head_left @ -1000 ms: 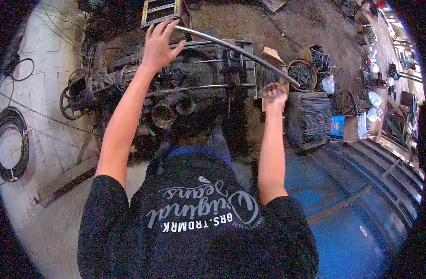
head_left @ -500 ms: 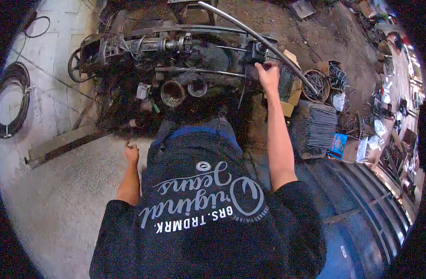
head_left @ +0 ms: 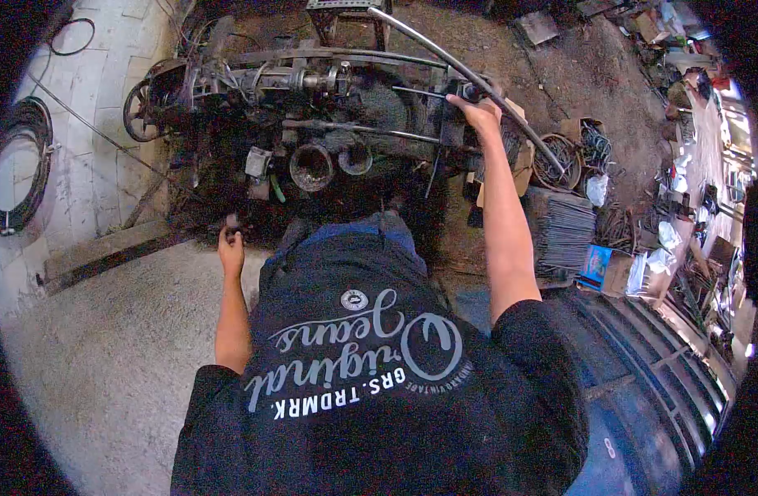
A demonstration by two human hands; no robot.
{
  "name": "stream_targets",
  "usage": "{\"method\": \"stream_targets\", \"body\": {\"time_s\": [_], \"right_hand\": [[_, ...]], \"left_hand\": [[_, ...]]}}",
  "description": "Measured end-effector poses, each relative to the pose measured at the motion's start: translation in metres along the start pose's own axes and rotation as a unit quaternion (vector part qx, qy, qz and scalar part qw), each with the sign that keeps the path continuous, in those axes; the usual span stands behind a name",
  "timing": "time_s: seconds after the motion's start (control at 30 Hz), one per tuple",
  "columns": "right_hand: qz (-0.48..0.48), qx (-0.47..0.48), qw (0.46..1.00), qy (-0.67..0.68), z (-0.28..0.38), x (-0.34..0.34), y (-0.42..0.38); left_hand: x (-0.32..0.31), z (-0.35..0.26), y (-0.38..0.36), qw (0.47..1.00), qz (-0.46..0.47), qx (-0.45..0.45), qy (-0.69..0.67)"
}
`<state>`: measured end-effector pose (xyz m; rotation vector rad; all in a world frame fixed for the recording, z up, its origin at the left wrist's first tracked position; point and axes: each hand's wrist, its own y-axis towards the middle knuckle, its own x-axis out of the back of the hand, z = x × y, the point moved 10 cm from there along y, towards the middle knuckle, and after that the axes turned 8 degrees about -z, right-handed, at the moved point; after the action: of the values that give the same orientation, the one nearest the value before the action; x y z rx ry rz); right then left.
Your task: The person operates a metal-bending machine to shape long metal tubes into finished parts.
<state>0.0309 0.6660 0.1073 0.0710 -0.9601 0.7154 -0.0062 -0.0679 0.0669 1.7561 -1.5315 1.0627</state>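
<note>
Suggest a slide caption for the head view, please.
Right hand grips a long curved steel rod above a grimy machine; left hand hangs low.

Printed upside down in white on the black T-shirt (head_left: 354,364): "Original Jeans" in script, "GRS.TRDMRK." beneath; a white "8" on the blue surface (head_left: 608,449) at lower right.

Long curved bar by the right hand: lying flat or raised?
Raised: the curved bar slants above the machine, right hand gripping near its middle.

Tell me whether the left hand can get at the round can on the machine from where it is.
Probably yes: the left hand sits low by the machine's near edge, and the round can stands open-topped just beyond, nothing visibly between them.
</note>
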Motion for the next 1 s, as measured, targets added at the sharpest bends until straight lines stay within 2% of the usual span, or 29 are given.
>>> {"method": "stream_targets", "body": {"time_s": [0.07,0.17,0.2,0.27,0.37,0.4,0.5,0.53,0.6,0.63,0.7,0.73,0.77,0.83,0.87,0.9,0.97,1.0], "right_hand": [[0.056,-0.064,0.992,-0.096,-0.018,-0.018,0.014],[0.073,-0.033,0.993,-0.088,-0.012,-0.024,0.017],[0.071,-0.035,0.993,-0.089,-0.011,-0.022,0.016],[0.054,0.025,0.995,-0.078,0.009,-0.016,0.013],[0.005,0.047,0.996,-0.074,0.006,-0.019,0.017],[0.05,0.016,0.994,-0.098,0.003,-0.026,0.016],[0.013,0.025,0.992,-0.124,0.004,-0.039,0.019],[0.011,0.021,0.992,-0.123,-0.003,-0.05,0.025],[-0.051,0.065,0.994,-0.072,0.0,-0.059,0.034],[-0.053,0.064,0.994,-0.071,0.001,-0.062,0.033],[-0.054,0.087,0.991,-0.089,0.011,-0.068,0.031],[0.006,0.083,0.995,-0.061,0.016,-0.069,0.03],[0.006,0.084,0.995,-0.06,0.018,-0.07,0.029],[0.019,0.084,0.994,-0.066,0.024,-0.074,0.025],[-0.095,0.142,0.985,-0.006,0.034,-0.051,0.01],[-0.096,0.137,0.986,-0.01,0.031,-0.043,-0.007],[-0.151,0.057,0.969,0.189,0.013,-0.001,-0.04],[-0.171,0.009,0.968,0.185,-0.014,-0.003,-0.059]], "left_hand": [[-0.007,0.008,0.006,0.995,0.025,0.034,-0.095],[0.009,-0.029,-0.004,1.0,0.002,-0.01,-0.014],[0.008,-0.024,-0.006,1.0,0.004,-0.012,-0.014],[-0.011,0.006,-0.013,0.995,0.052,0.021,-0.081],[-0.033,0.049,-0.026,0.988,0.094,0.063,-0.108],[-0.037,0.048,-0.029,0.992,0.107,0.024,-0.068],[-0.043,0.042,-0.036,0.985,0.162,0.062,-0.01],[-0.041,0.03,-0.036,0.985,0.165,0.059,-0.009],[-0.039,0.009,-0.031,0.987,0.151,0.056,-0.005],[-0.046,0.019,-0.022,0.987,0.151,0.054,-0.005],[-0.05,0.018,0.005,0.984,0.062,-0.149,0.079],[-0.043,-0.004,0.005,0.989,0.091,-0.028,0.111],[-0.04,-0.02,0.012,0.989,0.089,-0.028,0.11],[-0.046,-0.03,0.02,0.994,0.097,-0.009,-0.05],[-0.054,-0.019,0.029,0.991,0.126,-0.011,-0.054],[-0.052,-0.02,0.032,0.99,0.132,-0.011,-0.054],[-0.048,-0.021,0.031,0.99,0.132,0.038,-0.04],[-0.051,0.015,0.042,0.995,0.095,0.011,0.004]]}}
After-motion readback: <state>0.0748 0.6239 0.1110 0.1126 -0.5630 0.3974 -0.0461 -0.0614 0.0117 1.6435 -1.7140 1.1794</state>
